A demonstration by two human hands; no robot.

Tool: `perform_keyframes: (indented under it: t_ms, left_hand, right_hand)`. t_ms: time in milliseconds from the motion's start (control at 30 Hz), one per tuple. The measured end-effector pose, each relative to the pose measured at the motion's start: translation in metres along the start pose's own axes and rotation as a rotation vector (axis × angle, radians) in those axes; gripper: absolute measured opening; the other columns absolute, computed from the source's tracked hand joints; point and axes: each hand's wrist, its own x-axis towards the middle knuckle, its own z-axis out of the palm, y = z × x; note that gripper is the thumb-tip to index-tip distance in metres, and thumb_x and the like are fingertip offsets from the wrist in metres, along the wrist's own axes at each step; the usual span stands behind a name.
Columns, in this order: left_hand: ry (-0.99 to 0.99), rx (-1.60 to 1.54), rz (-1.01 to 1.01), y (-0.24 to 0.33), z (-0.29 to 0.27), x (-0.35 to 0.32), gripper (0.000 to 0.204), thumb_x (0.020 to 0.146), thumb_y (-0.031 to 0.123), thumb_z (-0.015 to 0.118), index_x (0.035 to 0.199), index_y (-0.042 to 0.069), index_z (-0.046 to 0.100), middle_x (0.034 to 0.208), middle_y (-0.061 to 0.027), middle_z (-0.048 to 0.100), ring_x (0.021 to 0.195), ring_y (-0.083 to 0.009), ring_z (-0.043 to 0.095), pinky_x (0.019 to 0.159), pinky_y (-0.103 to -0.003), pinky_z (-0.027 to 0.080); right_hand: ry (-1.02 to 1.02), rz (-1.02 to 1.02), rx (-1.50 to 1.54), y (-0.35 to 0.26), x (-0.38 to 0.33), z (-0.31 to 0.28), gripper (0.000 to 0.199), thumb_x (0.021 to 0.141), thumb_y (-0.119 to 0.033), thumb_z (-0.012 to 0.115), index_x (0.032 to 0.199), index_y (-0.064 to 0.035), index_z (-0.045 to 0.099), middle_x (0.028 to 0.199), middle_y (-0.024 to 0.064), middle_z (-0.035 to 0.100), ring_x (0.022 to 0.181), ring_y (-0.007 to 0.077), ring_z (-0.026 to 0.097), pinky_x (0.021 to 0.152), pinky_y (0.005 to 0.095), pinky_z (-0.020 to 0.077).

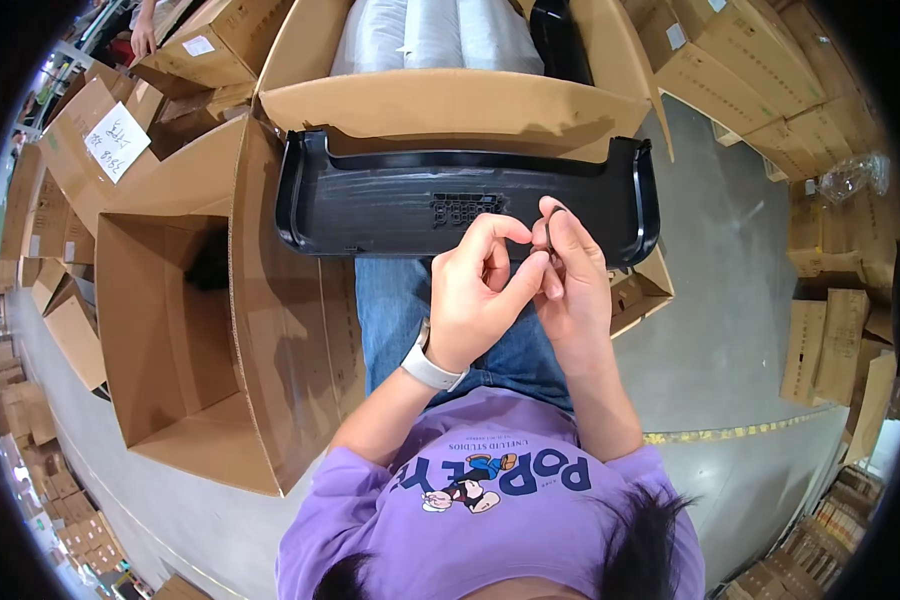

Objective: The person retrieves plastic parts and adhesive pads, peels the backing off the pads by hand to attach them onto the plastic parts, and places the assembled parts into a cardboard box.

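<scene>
1. Warehouse floor (740, 300), grey concrete, with a yellow line (730, 433) at the person's right and cardboard stacks all round the rim of the view.
2. Big open box (185, 330) on the left, flaps up; only a dark shape shows deep in its far corner. Second open box (450, 100) straight ahead holds pale wrapped rolls (435, 35) and a black part (560, 40) standing on end.
3. Black plastic tray (390, 200) lies across the person's lap, over the jeans (400, 300), its far edge against the front box. Long axis runs left-right across the view, both ends curve up, the hollow side faces the camera, and a small grid of slots (460, 208) sits mid-length.
4. Left hand (480, 300), white watch (430, 368) on the wrist, is over the tray's near edge just right of centre, with thumb and forefinger pinched toward the other hand.
5. Right hand (570, 275) touches it; its fingertips are closed together on something very small. Cannot tell what it is, or which hand carries it.
6. Judgement: whatever is being pinched probably belongs near the slot grid. To do it well, keep the tray flat on the knees so it can't rock, hold the pinch close over the grid, and turn the small piece to line up before pressing.
7. Another person's hand (142, 38) shows far top left by other boxes and is not involved.
</scene>
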Motion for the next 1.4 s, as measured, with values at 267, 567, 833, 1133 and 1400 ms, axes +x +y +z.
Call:
perform_keyframes:
  t_ms: [267,567,833,1133,1400]
  left_hand:
    - [0.192,0.139,0.105,-0.004,-0.004,-0.003,0.026,0.073,0.009,0.073,0.093,0.005,0.057,0.050,0.0015,0.036,0.041,-0.0048,0.033,0.040,-0.022,0.028]
    - [0.194,0.107,0.140,-0.015,-0.003,-0.003,0.009,0.077,0.000,0.069,0.084,0.002,0.063,0.051,0.0035,0.041,0.044,-0.0011,0.034,0.041,-0.020,0.025]
    - [0.164,-0.330,-0.105,-0.022,-0.019,0.000,0.005,0.086,0.002,0.064,0.083,0.002,0.059,0.059,0.0109,0.039,0.054,0.0022,0.029,0.047,-0.016,0.021]
    - [-0.001,-0.131,-0.130,-0.017,-0.031,0.001,0.006,0.081,0.003,0.066,0.080,0.004,0.061,0.053,0.0091,0.033,0.052,0.0005,0.027,0.046,-0.019,0.021]
    - [-0.063,-0.108,0.021,-0.013,-0.035,0.002,0.007,0.079,0.004,0.072,0.084,0.003,0.066,0.054,0.0057,0.041,0.051,-0.0011,0.031,0.045,-0.019,0.025]
  right_hand:
    - [0.104,-0.150,-0.235,0.014,0.001,0.021,0.017,0.098,-0.021,0.050,0.102,-0.0047,0.054,0.086,0.0103,0.067,0.041,0.0021,0.041,0.035,0.0160,0.0309]
    - [0.078,-0.122,-0.280,0.026,0.003,0.029,0.016,0.100,-0.020,0.045,0.097,-0.0055,0.050,0.092,0.0133,0.068,0.044,0.0005,0.043,0.035,0.0150,0.0296]
    - [0.097,-0.218,-0.037,0.015,0.023,0.008,0.008,0.097,-0.012,0.047,0.099,-0.0054,0.052,0.088,0.0075,0.058,0.055,0.0118,0.050,0.049,0.0238,0.0407]
    - [-0.250,0.068,-0.285,-0.001,0.017,0.001,0.015,0.091,-0.013,0.053,0.099,-0.0013,0.059,0.065,-0.0033,0.049,0.052,0.0050,0.042,0.047,0.0185,0.0322]
    - [-0.248,0.198,-0.298,0.006,0.012,0.003,0.020,0.090,-0.021,0.063,0.080,-0.0068,0.055,0.063,-0.0057,0.045,0.047,0.0001,0.031,0.040,0.0177,0.0192]
